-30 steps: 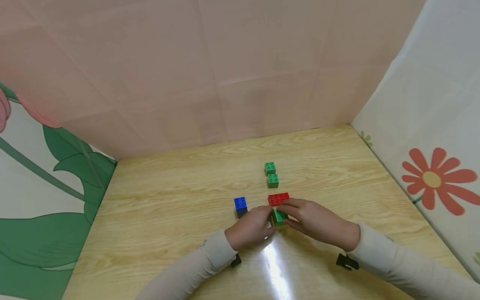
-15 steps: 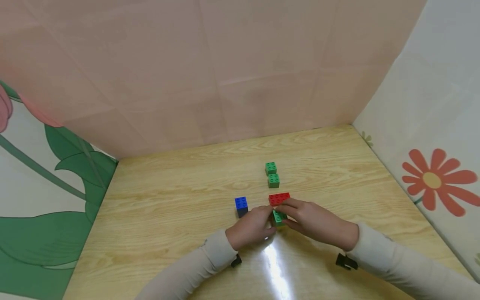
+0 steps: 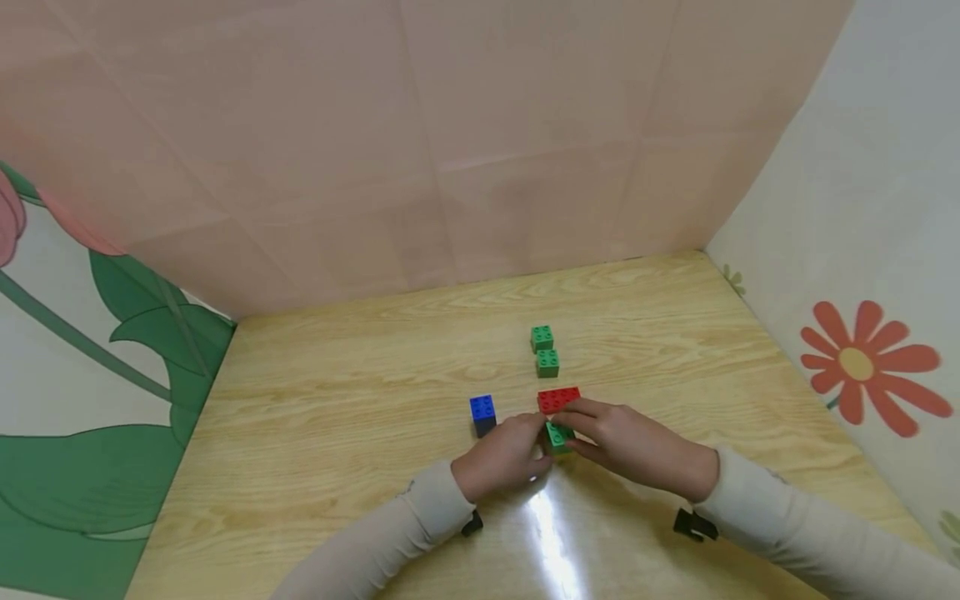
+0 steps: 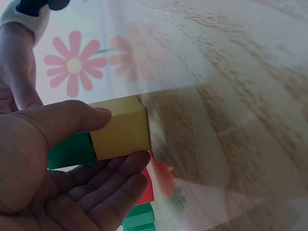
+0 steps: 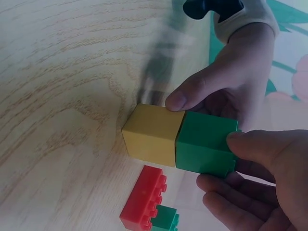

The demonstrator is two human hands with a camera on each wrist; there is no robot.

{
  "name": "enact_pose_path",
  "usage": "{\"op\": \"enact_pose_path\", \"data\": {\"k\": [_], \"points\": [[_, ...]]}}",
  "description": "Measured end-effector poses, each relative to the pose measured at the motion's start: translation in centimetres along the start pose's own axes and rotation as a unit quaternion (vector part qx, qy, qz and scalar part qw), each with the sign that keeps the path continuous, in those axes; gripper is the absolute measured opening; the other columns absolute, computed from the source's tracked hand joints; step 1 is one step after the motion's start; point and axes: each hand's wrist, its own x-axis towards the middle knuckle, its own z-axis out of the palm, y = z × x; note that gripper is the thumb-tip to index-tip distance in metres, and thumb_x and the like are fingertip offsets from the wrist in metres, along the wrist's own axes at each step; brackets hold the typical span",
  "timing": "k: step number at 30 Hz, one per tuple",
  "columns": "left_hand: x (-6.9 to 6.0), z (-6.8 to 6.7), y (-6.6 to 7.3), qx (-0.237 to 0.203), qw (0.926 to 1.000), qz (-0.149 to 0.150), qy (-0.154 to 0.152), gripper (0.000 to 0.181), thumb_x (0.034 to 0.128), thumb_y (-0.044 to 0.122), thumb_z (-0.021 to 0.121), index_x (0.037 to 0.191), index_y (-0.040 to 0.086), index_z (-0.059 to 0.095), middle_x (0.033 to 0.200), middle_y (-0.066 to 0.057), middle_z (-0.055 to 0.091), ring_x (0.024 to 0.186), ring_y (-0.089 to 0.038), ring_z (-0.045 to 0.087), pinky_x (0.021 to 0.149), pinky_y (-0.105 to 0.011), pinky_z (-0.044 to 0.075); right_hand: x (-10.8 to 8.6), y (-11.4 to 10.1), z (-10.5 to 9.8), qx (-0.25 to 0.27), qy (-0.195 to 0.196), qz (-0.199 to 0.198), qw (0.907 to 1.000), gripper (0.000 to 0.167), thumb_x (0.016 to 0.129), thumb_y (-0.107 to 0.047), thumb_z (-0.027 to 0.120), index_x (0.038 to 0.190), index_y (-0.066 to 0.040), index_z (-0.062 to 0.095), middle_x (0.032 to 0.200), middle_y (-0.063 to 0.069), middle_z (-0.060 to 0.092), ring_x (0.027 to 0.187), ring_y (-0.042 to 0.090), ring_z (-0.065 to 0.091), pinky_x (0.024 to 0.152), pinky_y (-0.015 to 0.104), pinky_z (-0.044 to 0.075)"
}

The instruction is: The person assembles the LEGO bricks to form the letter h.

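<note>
A green brick (image 5: 206, 143) sits on top of a yellow brick (image 5: 153, 134), which stands on the table. My left hand (image 3: 501, 454) grips the yellow brick at its base, thumb on one side and fingers on the other, as the left wrist view shows. From the right, my right hand (image 3: 633, 440) pinches the green brick between thumb and fingers. Just behind the pair lies a red brick (image 3: 555, 401), partly covered by the right fingers in the head view. A blue brick (image 3: 482, 407) with a dark lower side stands left of the left hand's knuckles.
Two green bricks, a nearer one (image 3: 547, 363) and a farther one (image 3: 542, 337), stand behind the red brick. The wooden table (image 3: 337, 400) meets a pink backdrop (image 3: 420, 167) at the rear and printed flower panels at both sides.
</note>
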Motion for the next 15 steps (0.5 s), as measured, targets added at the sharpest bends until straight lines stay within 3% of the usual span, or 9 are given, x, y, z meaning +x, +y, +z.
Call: {"op": "enact_pose_path", "data": {"k": [15], "points": [[-0.10, -0.11, 0.05, -0.008, 1.0000, -0.004, -0.004, 0.034, 0.0869, 0.018, 0.074, 0.117, 0.013, 0.059, 0.092, 0.009, 0.059, 0.078, -0.002, 0.053, 0.068, -0.016, 0.048, -0.08, -0.08, 0.04, 0.002, 0.000, 0.002, 1.0000, 0.037, 0.087, -0.015, 0.075, 0.121, -0.008, 0.065, 0.118, 0.004, 0.064, 0.099, 0.014, 0.065, 0.078, 0.021, 0.055]]}}
